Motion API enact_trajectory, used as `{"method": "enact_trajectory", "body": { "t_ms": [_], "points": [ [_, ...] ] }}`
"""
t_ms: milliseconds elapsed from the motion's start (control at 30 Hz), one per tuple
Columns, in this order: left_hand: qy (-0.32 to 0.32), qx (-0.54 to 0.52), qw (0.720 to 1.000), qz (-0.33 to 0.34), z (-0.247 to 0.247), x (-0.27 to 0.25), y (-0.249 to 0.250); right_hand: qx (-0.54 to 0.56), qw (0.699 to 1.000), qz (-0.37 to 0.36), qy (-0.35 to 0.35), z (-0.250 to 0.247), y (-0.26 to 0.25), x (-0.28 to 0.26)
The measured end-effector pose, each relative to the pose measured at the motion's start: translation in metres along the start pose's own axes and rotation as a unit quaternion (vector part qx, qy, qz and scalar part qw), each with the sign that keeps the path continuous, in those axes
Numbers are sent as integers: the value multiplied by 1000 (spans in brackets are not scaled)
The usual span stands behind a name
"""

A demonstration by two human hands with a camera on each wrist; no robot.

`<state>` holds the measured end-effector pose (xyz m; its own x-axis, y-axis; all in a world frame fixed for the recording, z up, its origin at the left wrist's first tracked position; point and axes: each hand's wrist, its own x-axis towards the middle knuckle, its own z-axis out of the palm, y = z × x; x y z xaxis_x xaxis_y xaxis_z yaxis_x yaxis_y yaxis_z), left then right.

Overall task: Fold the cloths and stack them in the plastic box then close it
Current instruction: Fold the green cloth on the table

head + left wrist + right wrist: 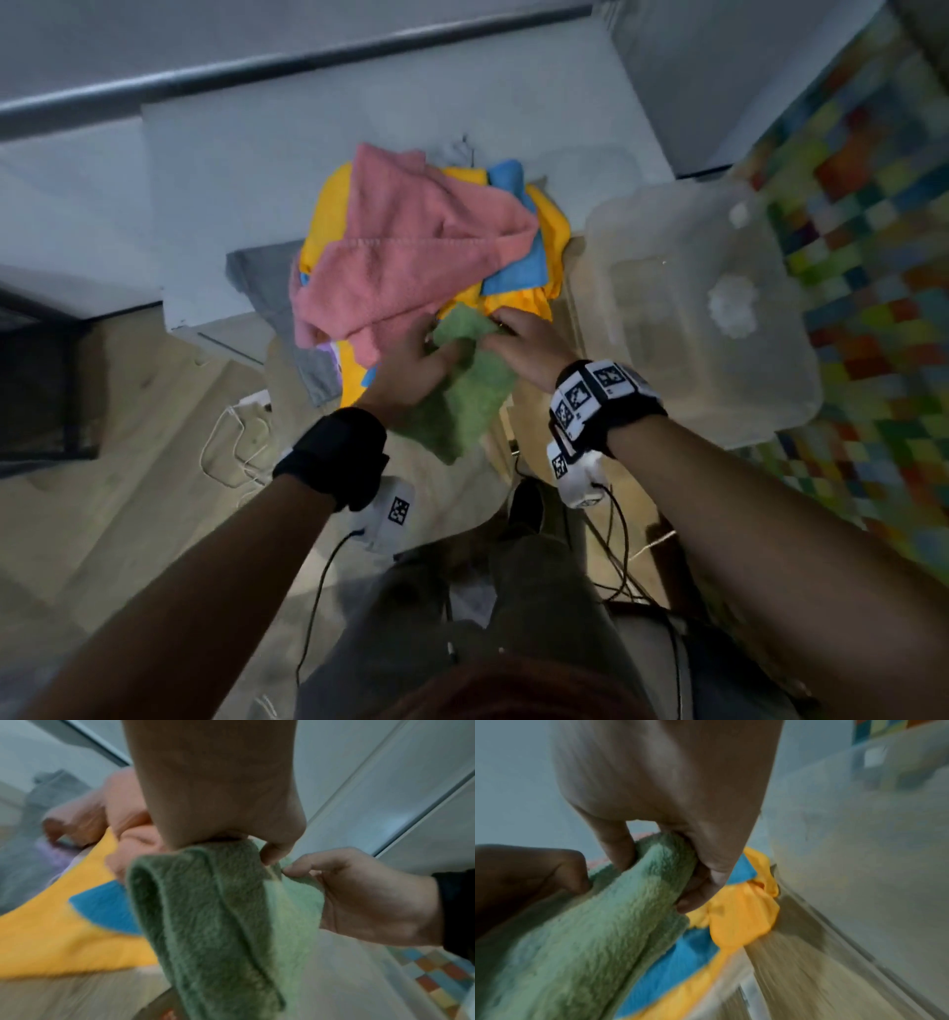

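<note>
A green terry cloth (475,383) hangs bunched off the near edge of the white table (257,180). My left hand (411,360) grips its top from the left and my right hand (524,334) pinches the top edge from the right. In the left wrist view my left hand (231,817) clutches the green cloth (218,912) while my right hand (359,898) holds its edge. The right wrist view shows my right hand (685,852) curled round the cloth (590,943). Behind lies a pile: pink towel (411,246), yellow cloth (554,226), blue cloth (518,267). The clear plastic box (791,406) stands open at the right.
A grey cloth (267,288) lies under the pile's left side. A multicoloured checked mat (873,257) covers the floor at the right. White cables (241,452) lie on the floor at the left, beside a dark frame (41,385).
</note>
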<state>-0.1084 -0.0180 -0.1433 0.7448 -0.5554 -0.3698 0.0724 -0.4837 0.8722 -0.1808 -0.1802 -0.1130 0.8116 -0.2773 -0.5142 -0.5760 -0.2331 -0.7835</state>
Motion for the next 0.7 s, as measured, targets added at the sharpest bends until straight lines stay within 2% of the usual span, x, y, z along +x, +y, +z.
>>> {"method": "enact_trajectory", "body": {
  "t_ms": [67, 133, 200, 267, 367, 500, 600, 700],
  "points": [
    [-28, -42, 999, 2, -10, 3, 32, 10, 999, -11, 43, -16, -21, -7],
    [-95, -67, 993, -2, -15, 5, 61, 39, 995, -7, 88, -35, -36, -19],
    [-167, -57, 984, 12, -17, 6, 86, 84, 988, 5, 131, -55, -40, -29],
    [-209, -19, 977, 42, -9, 8, 109, 94, 981, 18, 166, -78, -37, -37],
    [-196, 21, 978, 73, 19, 15, 140, 92, 974, 42, 203, -118, -27, -53],
    [-185, 16, 980, 75, 76, 34, 161, 74, 965, 83, 236, -167, 6, -69],
    [-179, 31, 982, 59, 134, 52, 166, -25, 964, 111, 239, -206, 41, -70],
    [-178, 117, 976, 37, 188, 73, 160, -147, 954, 160, 206, -232, 75, -64]
  ]
}}
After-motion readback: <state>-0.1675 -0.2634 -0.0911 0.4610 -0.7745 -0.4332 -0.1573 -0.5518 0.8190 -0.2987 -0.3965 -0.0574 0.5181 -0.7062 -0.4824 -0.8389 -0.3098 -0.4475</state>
